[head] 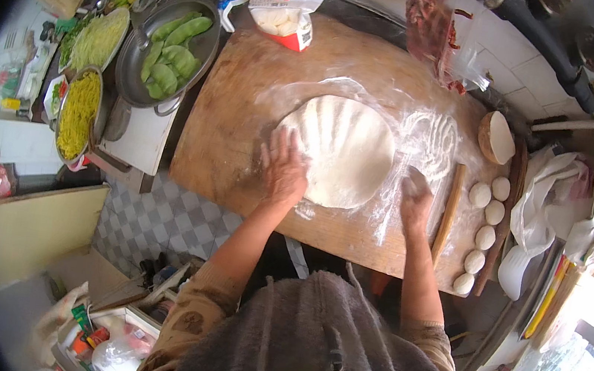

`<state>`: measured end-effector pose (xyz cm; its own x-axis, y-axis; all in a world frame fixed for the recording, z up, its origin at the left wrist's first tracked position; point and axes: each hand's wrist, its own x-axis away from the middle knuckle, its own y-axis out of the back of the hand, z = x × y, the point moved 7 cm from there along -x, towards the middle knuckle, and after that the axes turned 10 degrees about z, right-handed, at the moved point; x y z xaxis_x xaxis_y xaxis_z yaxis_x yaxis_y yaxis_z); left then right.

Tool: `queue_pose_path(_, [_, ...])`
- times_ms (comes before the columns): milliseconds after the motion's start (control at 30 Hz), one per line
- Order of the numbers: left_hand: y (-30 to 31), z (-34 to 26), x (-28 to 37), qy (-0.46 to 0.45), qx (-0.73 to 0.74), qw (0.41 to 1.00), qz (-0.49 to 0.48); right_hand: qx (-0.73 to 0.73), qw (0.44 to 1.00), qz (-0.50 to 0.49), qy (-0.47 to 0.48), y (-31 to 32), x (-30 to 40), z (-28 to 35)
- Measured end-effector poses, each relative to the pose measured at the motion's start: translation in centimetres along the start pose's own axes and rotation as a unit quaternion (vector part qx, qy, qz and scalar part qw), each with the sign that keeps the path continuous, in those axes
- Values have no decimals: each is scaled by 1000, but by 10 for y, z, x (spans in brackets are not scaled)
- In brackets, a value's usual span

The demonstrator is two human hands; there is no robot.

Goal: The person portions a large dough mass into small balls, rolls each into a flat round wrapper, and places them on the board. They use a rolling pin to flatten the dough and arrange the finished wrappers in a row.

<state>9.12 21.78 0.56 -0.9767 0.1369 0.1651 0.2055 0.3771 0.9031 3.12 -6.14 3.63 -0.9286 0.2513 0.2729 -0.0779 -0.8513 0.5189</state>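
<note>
A wide round sheet of dough (343, 152) lies on the floured wooden board (219, 136), with ridges fanning across its far half. My left hand (283, 167) rests flat at the dough's left edge, fingers spread a little, nothing in it. Right of the dough, apart from it, my right hand (417, 201) is blurred above loose flour (432, 141). Its fingers are bunched, and whether they pinch anything is hidden. Just beyond that hand lies a thin wooden rolling pin (447, 216). Several small dough balls (485, 237) line the board's right side.
A cut gourd bowl (497, 137) sits at the board's far right, and a longer dark stick (503, 224) along its right edge. An open flour bag (287, 4) stands at the back. Left are a pan of green bean pods (170, 56) and a dish of yellow shreds (79, 114).
</note>
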Motion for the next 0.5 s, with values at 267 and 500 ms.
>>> queue_pose_path(267, [-45, -113, -17, -109, -92, 986, 91, 345, 911, -196, -110, 68, 77, -112])
queue_pose_path(500, [-1, -55, 12, -119, 36, 992, 5, 264, 950, -85, 142, 13, 52, -26])
